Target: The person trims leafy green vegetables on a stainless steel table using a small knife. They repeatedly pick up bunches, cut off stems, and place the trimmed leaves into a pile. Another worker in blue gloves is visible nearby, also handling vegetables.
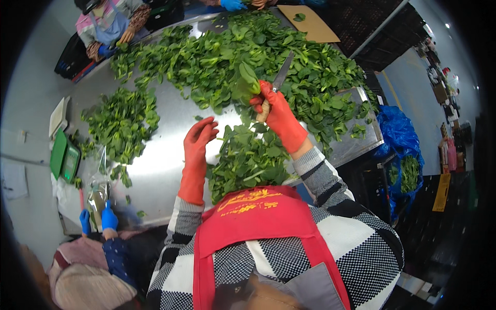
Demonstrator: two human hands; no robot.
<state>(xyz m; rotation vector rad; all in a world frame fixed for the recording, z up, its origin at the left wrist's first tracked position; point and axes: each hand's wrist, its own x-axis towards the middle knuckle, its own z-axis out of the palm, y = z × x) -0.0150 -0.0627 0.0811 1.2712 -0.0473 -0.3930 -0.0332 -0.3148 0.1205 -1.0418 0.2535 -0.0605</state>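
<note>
My right hand [285, 118], in a red rubber glove, grips a knife [283, 71] by its wooden handle, with the blade pointing up and away from me. A small leafy green like bok choy [248, 79] is at the same hand's fingers, seemingly pinched there. My left hand [197, 145], gloved in red too, hovers empty over the steel table [162, 170], fingers slightly curled and apart. Between my forearms, against my red apron [263, 217], lies a pile of leafy greens [248, 159]. Past my hands spreads a large heap of the greens [221, 58].
At left, a smaller pile of greens [120, 120] lies near a green scale [66, 157]. A co-worker's blue-gloved hand [109, 219] touches a clear plastic bag [99, 195]. Another person [112, 27] works at the far left. Cardboard [310, 23] lies at the back; a blue-lined container [401, 128] stands right.
</note>
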